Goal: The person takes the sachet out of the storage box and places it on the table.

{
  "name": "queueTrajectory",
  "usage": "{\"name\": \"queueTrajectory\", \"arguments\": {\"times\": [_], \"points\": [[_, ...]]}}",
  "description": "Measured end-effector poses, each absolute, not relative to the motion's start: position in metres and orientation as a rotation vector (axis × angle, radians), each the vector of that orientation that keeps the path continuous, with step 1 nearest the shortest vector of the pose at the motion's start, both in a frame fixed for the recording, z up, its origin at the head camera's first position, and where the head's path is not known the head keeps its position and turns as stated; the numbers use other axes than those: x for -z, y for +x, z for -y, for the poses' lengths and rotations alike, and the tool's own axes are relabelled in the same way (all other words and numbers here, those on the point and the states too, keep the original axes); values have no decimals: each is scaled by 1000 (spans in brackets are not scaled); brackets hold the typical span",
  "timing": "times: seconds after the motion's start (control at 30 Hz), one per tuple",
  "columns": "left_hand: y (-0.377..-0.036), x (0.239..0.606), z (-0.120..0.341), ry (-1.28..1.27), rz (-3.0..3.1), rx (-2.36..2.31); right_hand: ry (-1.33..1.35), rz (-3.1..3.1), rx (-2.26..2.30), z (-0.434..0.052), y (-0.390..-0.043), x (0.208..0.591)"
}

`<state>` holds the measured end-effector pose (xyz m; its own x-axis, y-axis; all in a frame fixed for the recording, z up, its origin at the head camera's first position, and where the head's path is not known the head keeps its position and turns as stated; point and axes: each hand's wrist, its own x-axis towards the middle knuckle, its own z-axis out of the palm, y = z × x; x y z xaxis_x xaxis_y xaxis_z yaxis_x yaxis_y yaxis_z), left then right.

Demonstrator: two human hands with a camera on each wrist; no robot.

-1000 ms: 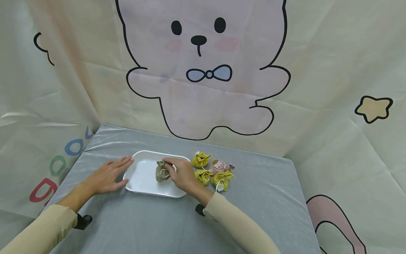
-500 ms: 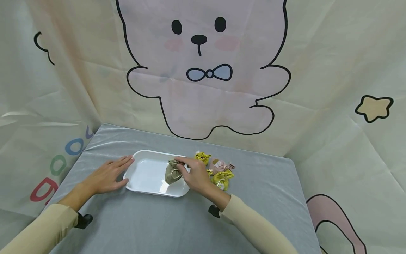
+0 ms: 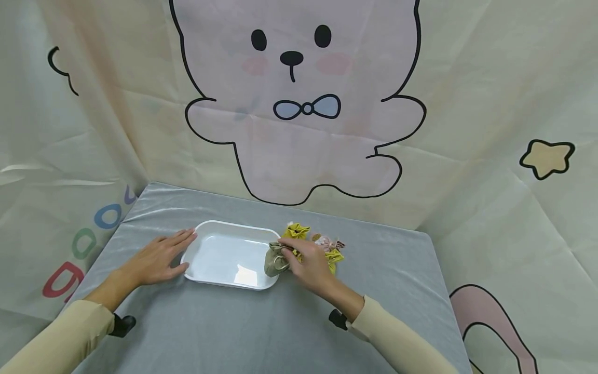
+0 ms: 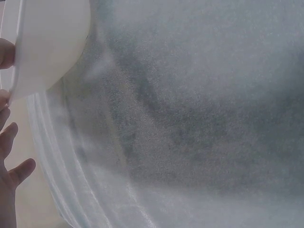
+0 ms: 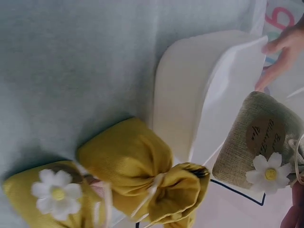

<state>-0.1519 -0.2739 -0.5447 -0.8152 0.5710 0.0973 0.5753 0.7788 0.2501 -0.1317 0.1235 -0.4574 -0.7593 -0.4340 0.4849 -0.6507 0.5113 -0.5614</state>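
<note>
Since 1 s ago, right hand (image 3: 308, 265) has carried the olive burlap drawstring pouch (image 3: 274, 259), pinched, from mid-tray to the white plastic tray's (image 3: 219, 231) right rim. Left hand (image 3: 156, 259), fingers flat, stays against the left rim; bare grey tablecloth (image 3: 261, 327) lies nearer.

R hand (image 3: 310, 264) carried olive pouch (image 3: 274, 261) from tray (image 3: 219, 259) middle to right rim.

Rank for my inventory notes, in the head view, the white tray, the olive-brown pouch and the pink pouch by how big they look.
1. white tray, clearly largest.
2. olive-brown pouch, pinched by the right hand.
3. pink pouch, smallest as seen, but largely hidden behind the hand and yellow pouches, so its rank against the olive-brown one is unsure.
</note>
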Motion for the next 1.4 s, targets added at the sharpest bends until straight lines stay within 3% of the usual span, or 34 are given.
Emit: {"name": "queueTrajectory", "arguments": {"times": [0.57,1.4], "points": [[-151,542,273,-927,2977,424,963,2423,-1068,-160,-109,461],[-151,547,274,-910,2984,408,771,2571,-931,-190,-97,513]]}}
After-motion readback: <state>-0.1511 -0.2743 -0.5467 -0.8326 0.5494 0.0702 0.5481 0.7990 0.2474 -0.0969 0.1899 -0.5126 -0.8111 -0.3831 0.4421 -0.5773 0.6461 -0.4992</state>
